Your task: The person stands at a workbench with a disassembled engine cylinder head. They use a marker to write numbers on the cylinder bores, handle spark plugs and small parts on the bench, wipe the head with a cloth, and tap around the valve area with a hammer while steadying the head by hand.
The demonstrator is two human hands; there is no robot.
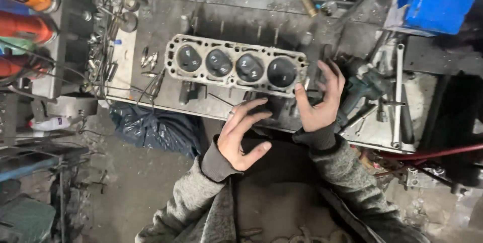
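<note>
The grimy grey metal four-chamber cylinder head [236,65] is lying long-axis left to right on the steel worktop [166,21]; both empty, spread hands are hovering at its near-right end, right hand [320,99] nearer than left hand [245,135].

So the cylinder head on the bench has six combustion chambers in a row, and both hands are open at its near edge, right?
Not quite. The head view shows four combustion chambers in the cylinder head, not six. The rest holds: the left hand and right hand are open at its near edge on the bench.

grimy four-chamber cylinder head [236,65] — flat on workbench [166,31]
</note>
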